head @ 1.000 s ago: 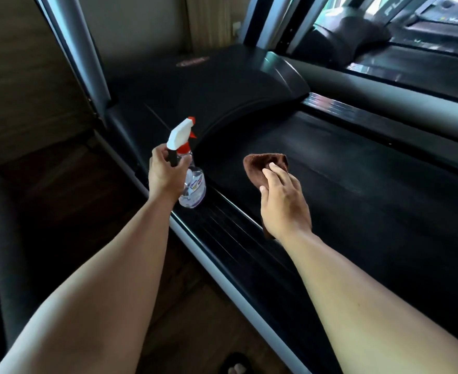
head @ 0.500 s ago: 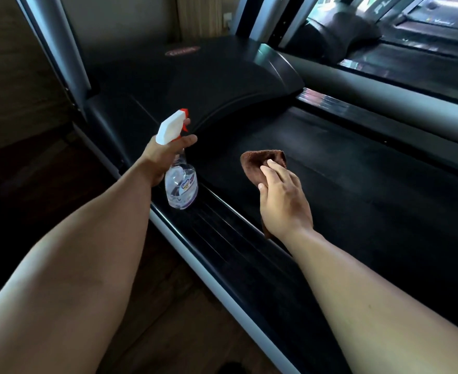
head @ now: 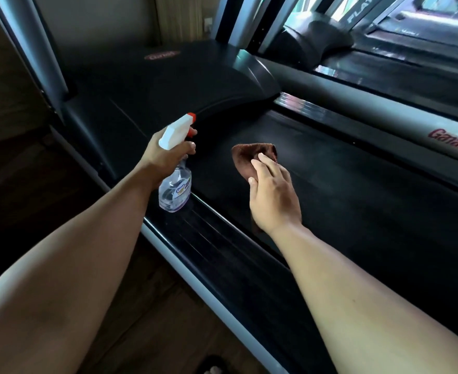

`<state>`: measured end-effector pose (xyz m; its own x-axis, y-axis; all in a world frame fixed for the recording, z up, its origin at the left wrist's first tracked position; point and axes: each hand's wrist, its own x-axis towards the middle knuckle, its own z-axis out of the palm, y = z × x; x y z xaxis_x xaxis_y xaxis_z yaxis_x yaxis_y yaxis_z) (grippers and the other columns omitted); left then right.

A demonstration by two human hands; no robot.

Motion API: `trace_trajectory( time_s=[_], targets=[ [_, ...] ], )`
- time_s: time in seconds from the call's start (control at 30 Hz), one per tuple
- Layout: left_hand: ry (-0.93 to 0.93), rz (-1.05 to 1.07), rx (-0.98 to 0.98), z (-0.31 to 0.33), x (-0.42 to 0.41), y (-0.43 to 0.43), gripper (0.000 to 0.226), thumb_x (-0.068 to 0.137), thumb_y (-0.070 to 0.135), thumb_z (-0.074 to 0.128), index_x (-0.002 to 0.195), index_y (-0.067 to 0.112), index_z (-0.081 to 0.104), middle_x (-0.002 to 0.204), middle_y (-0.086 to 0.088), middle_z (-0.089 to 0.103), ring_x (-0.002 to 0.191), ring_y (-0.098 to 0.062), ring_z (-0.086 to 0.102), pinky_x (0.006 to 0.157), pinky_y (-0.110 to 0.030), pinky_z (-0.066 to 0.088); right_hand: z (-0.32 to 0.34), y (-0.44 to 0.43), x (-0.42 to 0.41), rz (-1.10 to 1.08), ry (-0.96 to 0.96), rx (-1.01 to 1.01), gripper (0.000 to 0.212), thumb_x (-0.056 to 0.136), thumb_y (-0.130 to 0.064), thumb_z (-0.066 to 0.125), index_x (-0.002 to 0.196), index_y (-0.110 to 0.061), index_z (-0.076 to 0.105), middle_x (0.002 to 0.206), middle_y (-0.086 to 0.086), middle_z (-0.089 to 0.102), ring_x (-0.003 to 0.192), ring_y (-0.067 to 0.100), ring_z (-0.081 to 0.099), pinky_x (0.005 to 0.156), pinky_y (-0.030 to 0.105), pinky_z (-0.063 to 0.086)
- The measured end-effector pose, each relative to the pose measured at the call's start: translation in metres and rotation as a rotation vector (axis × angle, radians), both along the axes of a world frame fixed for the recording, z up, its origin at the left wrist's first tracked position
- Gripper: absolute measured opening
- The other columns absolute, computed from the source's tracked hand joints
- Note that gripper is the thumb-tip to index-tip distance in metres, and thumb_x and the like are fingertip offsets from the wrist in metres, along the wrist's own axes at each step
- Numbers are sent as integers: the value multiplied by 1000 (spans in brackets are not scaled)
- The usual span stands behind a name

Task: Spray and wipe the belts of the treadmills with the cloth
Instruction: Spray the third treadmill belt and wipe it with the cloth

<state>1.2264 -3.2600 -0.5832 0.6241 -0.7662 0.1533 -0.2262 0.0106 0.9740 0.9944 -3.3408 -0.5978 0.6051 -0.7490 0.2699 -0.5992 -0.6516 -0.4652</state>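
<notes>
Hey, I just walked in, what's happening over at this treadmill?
A person is cleaning the treadmill. Their left hand grips a clear spray bottle by the neck at the near side rail, nozzle aimed towards the black belt. Their right hand lies flat on a brown cloth, pressing it to the belt near the front hood. A second treadmill stands beyond, untouched.

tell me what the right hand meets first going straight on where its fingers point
The brown cloth, already under the right hand; beyond it, bare belt, then probably the black motor cover, though depth is unclear.
</notes>
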Motion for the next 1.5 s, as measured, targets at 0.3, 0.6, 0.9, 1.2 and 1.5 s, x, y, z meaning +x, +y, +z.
trace_trajectory(
  time_s=[0.3, 0.6, 0.9, 1.2, 1.5],
  targets=[
    [-11, -134, -33, 41, -109, -26, 22, 90, -4, 64, 112, 0, 64, 97, -5, 64, 74, -16, 62, 69, -30, 52, 37, -3, -103, -145, -54, -61, 43, 101, -22, 51, 144, -15, 48, 156, -1, 37, 142, 23, 32, 108, 49, 41],
    [15, -311, -96, 69, -253, -64, 30, 81, 2, 70, 110, 3, 64, 94, -9, 62, 72, -24, 56, 64, -34, 48, 70, -14, -244, -354, -55, -135, 41, 100, -21, 52, 141, -14, 52, 153, -2, 41, 137, 24, 37, 108, 46, 42],
    [-1, -481, -97, 84, -424, -107, 24, 79, 8, 70, 101, 2, 64, 82, -6, 61, 72, -20, 56, 68, -38, 49, 89, -27, -391, -552, -81, -187, 41, 100, -20, 52, 141, -13, 52, 153, -2, 42, 133, 24, 41, 109, 37, 35],
    [56, -659, -57, 65, -578, -171, 24, 82, 7, 69, 104, 0, 62, 83, -8, 61, 69, -22, 57, 68, -39, 50, 88, -67, -533, -761, -114, -156, 43, 100, -20, 49, 143, -14, 49, 155, -2, 38, 137, 23, 36, 109, 30, 31],
    [1, -786, -16, 108, -694, -213, 23, 78, 16, 70, 99, 10, 62, 87, -17, 63, 72, -25, 58, 69, -45, 50, 123, -86, -644, -885, -93, -80, 45, 101, -20, 46, 145, -14, 47, 156, -1, 36, 139, 25, 34, 110, 35, 32]
  ],
)
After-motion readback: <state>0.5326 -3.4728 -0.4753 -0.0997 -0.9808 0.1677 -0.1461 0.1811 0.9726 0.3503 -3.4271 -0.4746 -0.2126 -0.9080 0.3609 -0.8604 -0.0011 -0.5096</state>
